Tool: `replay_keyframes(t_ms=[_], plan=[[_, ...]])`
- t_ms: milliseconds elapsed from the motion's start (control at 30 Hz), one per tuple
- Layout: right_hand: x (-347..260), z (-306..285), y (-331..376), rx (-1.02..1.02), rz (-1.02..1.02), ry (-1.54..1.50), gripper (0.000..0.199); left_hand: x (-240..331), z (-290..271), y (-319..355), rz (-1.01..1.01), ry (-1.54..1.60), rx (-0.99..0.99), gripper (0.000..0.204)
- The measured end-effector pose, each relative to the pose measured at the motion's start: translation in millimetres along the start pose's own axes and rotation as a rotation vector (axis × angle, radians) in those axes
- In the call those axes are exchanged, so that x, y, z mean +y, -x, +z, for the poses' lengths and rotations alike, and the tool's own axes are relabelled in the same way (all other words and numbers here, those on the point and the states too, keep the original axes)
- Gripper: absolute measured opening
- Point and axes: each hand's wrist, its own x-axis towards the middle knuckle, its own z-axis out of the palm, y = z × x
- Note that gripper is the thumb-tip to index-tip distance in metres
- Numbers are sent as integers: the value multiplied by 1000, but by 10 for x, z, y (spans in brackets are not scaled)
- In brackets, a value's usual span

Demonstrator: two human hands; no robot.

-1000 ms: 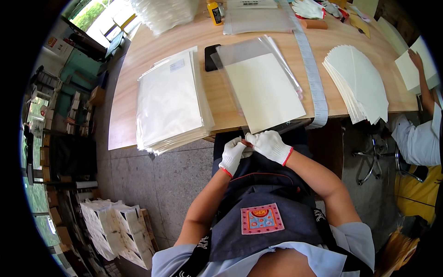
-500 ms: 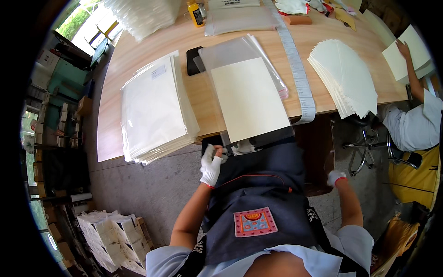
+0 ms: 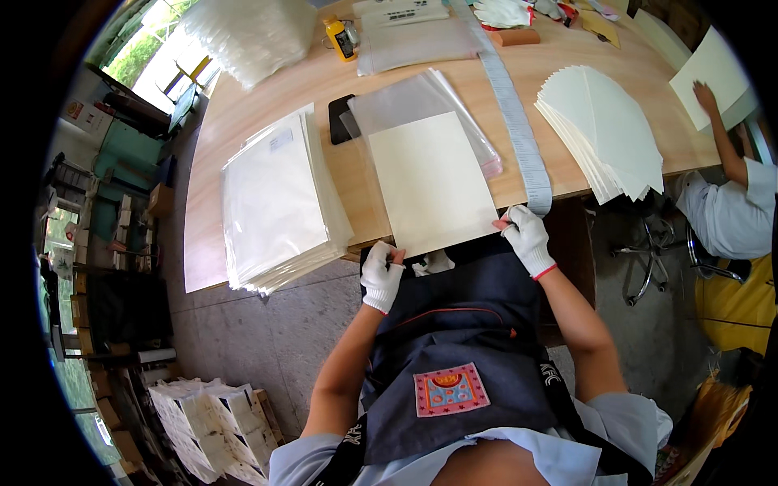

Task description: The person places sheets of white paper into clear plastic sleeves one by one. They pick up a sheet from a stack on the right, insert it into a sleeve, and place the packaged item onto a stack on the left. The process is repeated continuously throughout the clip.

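A cream paper sheet lies in or on a clear plastic sleeve at the table's front edge; which of the two I cannot tell. My left hand, in a white knit glove with bare fingertips, is closed at the sleeve's near left corner. At the near right corner my right hand, gloved alike, pinches the sleeve's edge. Under the sheet, more clear sleeves are stacked, their far ends showing. To the left lies a pile of filled clear sleeves, the top one bearing a small label.
A black phone lies behind the pile. Right of the sheet, a long label strip runs down the table, with fanned cream sheets beyond. A yellow bottle stands at the back. Another person's hand rests on paper at far right.
My right hand has come up from beside my body to the sleeve's right corner. My left hand has shifted slightly right at the left corner. The view has tilted a little.
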Motion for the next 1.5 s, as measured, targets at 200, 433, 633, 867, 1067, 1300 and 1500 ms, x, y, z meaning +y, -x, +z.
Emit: replay_keyframes(t_ms=[200, 433, 633, 867, 1067, 1300, 1500], plan=[[-75, 283, 26, 309, 102, 58, 19, 10, 259, 118, -670, 682, 326, 21], [-650, 557, 172, 7, -644, 105, 37, 10, 321, 182, -940, 1219, 319, 17], [105, 348, 189, 608, -54, -91, 11, -193, 276, 411, -1113, 1515, 337, 15], [1375, 229, 298, 262, 406, 102, 37, -155, 706, 580, -1459, 1519, -94, 27], [1596, 11, 412, 104, 335, -330, 15, 748, 831, 207, -906, 972, -742, 43], [200, -657, 506, 55, 278, -462, 45, 1304, 1163, -168, -810, 908, -955, 32], [-108, -919, 576, 72, -160, 184, 22, 1500, 1168, -270, -957, 912, -772, 18]])
